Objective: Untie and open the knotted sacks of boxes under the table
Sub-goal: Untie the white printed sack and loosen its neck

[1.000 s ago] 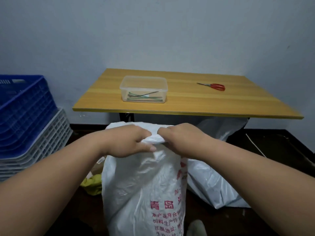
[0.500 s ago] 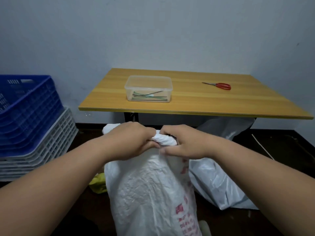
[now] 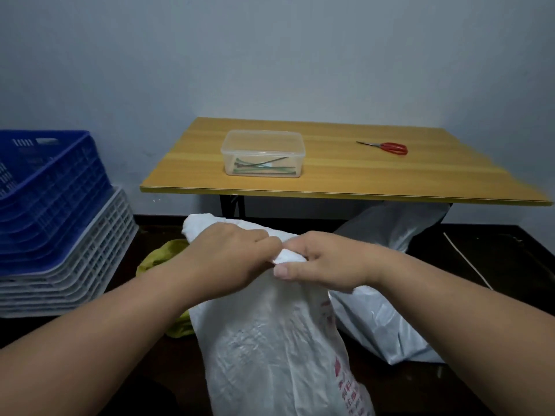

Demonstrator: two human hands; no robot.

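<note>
- Sack (image 3: 270,340) nearest of all — white woven plastic with red print down its right side, standing on the dark floor in front of the table, its neck gathered into a twisted knot (image 3: 288,256) at the top.
- Left hand (image 3: 228,262) curled over the left part of the gathered neck, fingers wrapped round the fabric and gripping it; a loose white flap sticks out beyond its knuckles.
- Right hand (image 3: 327,261) meets it from the other side, thumb and fingers pinching the white twist between them, so both hands are closed on the same knot.
- Compared with half a second ago and a second ago, the hands sit a little closer together and the right thumb has slid underneath the twist, while the sack's top leans more to the left. My reading: the knot is being worked loose but has not given yet, so this sack counts as unopened.
- Second sack (image 3: 381,319) lies slumped just behind and to the right, reaching back under the table edge; whether it is tied I cannot tell.
- Yellow-green cloth (image 3: 159,259) shows on the floor to the left, partly hidden by the left forearm.
- Stacked crates (image 3: 60,205) — blue on top of pale grey ones — stand against the wall at far left.
- Table (image 3: 330,181) beyond carries a clear plastic tub (image 3: 262,153) holding cable ties, and red-handled scissors (image 3: 387,147) well apart to its right.
</note>
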